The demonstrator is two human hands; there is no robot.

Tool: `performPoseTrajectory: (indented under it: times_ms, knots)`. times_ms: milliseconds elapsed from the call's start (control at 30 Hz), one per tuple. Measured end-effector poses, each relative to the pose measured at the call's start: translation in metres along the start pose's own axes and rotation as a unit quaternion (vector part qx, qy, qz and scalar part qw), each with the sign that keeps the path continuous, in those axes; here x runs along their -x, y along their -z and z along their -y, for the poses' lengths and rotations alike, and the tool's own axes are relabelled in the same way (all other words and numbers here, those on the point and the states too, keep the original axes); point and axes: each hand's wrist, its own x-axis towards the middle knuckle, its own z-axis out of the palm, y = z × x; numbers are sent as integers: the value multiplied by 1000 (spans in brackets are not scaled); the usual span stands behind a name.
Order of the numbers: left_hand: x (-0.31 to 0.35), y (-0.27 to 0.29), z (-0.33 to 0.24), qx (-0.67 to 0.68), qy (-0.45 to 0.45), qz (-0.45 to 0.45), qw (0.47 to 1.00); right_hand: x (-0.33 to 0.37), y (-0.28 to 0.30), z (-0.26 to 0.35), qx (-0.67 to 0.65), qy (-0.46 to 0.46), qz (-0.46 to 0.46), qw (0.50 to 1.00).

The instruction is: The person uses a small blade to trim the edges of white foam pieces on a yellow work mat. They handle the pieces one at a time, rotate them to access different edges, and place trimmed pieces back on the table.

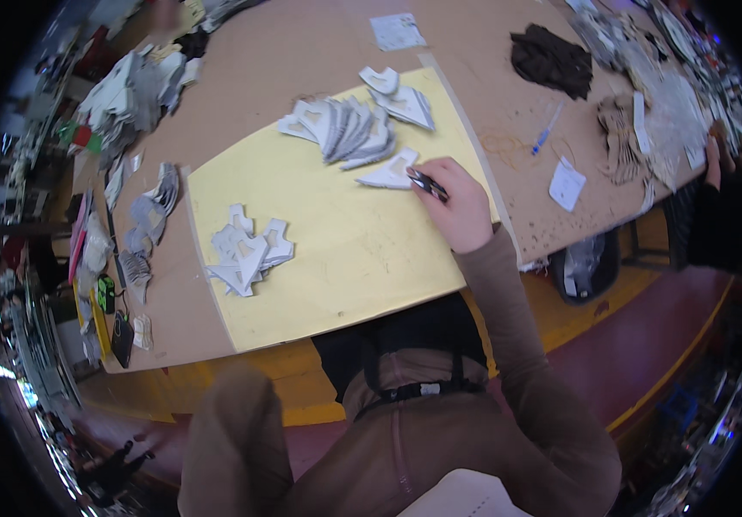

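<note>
My right hand is closed around a small black-and-silver tool that looks like thread snips. Its tip reaches a single white cut piece with an opening in it, lying on the yellow sheet. Beyond that piece spreads a fanned pile of grey-white pieces, with a few more at its right. To the left lies a loose heap of similar white pieces. My left sleeve shows at the lower left, but the hand itself is out of sight.
Right of the sheet lie a dark cloth, a blue-and-white pen, a white tag and orange thread. Grey bundles line the left side. A dark bin stands below the right edge. Another person's dark sleeve is at far right.
</note>
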Motion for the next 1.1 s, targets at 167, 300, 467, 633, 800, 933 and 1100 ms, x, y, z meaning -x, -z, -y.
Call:
performPoseTrajectory:
  times_ms: [167,300,467,633,800,933,1100]
  knots:
    - [103,30,38,209,117,-338,910,-1,-5,4,-42,15,-10,999]
    - [165,17,102,277,363,-477,751,3,1,11,-63,-9,-19,998]
    - [169,2,117,346,443,-456,690,24,11,47,-112,-56,-33,992]
    - [166,2,121,354,442,-450,691,43,29,85,-151,-15,-11,988]
    - [166,-3,122,297,468,-430,713,46,31,94,-165,60,33,984]
    - [175,-7,121,225,473,-400,752,40,22,98,-160,92,33,982]
    - [185,-15,120,206,467,-445,736,45,15,100,-142,66,40,987]
